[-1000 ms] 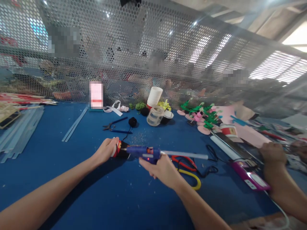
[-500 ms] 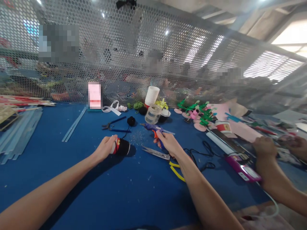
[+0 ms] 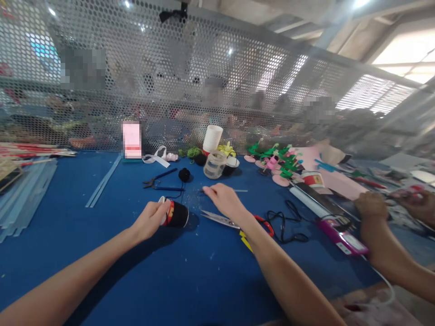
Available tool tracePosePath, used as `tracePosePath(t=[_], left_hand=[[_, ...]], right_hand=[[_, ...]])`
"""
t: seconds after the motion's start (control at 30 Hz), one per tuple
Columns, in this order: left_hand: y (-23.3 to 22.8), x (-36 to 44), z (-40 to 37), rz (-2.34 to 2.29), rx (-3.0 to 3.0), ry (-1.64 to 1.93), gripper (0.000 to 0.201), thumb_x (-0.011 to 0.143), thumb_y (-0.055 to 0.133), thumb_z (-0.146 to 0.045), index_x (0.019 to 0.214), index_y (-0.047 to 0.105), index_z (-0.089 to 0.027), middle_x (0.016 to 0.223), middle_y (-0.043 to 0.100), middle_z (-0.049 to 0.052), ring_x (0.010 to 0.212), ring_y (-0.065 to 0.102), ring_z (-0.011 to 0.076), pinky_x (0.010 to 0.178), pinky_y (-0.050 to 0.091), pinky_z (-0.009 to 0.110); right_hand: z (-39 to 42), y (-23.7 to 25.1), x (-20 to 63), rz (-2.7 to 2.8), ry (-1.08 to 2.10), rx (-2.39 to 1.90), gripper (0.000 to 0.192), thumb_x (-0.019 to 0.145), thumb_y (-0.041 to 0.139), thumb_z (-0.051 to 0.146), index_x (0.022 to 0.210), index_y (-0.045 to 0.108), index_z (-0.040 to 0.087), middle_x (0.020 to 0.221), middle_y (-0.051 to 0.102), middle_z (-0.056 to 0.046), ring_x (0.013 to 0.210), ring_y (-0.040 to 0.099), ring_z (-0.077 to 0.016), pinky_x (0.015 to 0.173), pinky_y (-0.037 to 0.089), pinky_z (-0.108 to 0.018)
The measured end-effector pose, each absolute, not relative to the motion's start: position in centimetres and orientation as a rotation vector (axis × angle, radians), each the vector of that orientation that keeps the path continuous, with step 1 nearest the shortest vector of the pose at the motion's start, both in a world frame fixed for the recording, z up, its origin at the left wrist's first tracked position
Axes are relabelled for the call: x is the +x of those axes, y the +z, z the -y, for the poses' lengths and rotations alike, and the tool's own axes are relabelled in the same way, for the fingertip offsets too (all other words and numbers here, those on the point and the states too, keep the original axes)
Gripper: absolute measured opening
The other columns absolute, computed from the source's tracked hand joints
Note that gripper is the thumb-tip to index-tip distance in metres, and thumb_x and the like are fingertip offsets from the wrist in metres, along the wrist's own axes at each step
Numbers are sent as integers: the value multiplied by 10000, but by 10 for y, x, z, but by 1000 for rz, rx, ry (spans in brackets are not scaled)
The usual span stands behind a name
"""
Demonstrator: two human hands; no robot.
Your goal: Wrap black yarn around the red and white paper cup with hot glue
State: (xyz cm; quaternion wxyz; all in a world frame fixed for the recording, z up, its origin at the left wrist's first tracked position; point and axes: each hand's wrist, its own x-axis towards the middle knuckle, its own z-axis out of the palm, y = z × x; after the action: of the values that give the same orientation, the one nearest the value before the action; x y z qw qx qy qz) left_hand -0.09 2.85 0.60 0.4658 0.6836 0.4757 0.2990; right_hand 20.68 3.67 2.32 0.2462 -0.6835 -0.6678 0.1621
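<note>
Between the left hand's (image 3: 149, 219) fingers sits a small black cup (image 3: 176, 214), lying on its side on the blue surface (image 3: 102, 235). Just beside it the right hand (image 3: 222, 199) hovers with fingers released, loosely curled over the scissors (image 3: 220, 219). Farther back lie blue pliers (image 3: 159, 181).

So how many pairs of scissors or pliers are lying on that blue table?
2 that I can make out. Scissors with red and yellow handles lie just under the right hand. Blue-handled pliers lie farther back, beyond the left hand. The clutter at right may hide more.
</note>
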Motion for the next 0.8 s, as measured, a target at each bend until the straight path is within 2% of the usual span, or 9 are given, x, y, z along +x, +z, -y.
tracePosePath(t=[0.07,0.13,0.23,0.3,0.4,0.5,0.63,0.8], left_hand=[[9,-1,-25,-1138,1865,713,429,778,279,-408,423,309,-170,418,268,-56,413,240,66,419,205,213],[13,-1,-22,-1045,2088,690,416,796,269,-342,423,323,-167,430,286,-50,427,250,72,446,219,219],[17,0,-17,-874,2337,621,385,808,255,-250,469,414,-159,477,392,-24,466,323,85,506,267,222],[19,1,-15,-805,2416,559,375,809,248,-230,503,452,-157,514,448,-4,485,359,90,525,285,223],[19,3,-14,-772,2443,497,363,805,264,-232,515,467,-154,529,471,8,487,374,92,518,288,227],[19,3,-15,-825,2281,497,368,801,281,-264,495,450,-151,504,441,-11,472,354,84,500,277,226],[19,4,-19,-1053,1716,522,393,766,311,-394,472,408,-152,422,321,-57,404,276,65,411,215,207],[17,6,-25,-1125,1285,585,267,694,402,-365,589,486,-135,446,408,-55,404,351,74,407,257,194]], right_hand=[[-34,28,190,1922,625,-1706,402,797,343,423,662,631,178,695,627,-52,692,577,-156,631,406,-258],[-31,29,175,1956,852,-1472,457,816,284,435,727,635,155,726,640,-55,709,579,-148,639,405,-249],[-27,28,162,1975,1029,-1337,490,807,276,455,657,621,140,643,623,-32,637,557,-140,600,393,-247],[-24,26,157,1948,1139,-1275,452,789,321,451,624,604,139,586,590,-5,569,522,-117,555,378,-231],[-21,23,153,1712,1217,-1207,286,723,470,388,684,599,136,625,579,10,575,502,-97,557,378,-212],[-21,23,151,1492,1193,-1203,208,665,548,331,677,594,129,628,578,4,584,498,-91,583,386,-211],[-23,30,155,1387,1097,-1201,198,677,537,326,656,579,135,638,585,-7,540,466,-75,544,372,-201],[-25,36,162,1371,1004,-1131,198,710,509,316,604,513,149,623,582,-6,530,467,-73,510,367,-191]])
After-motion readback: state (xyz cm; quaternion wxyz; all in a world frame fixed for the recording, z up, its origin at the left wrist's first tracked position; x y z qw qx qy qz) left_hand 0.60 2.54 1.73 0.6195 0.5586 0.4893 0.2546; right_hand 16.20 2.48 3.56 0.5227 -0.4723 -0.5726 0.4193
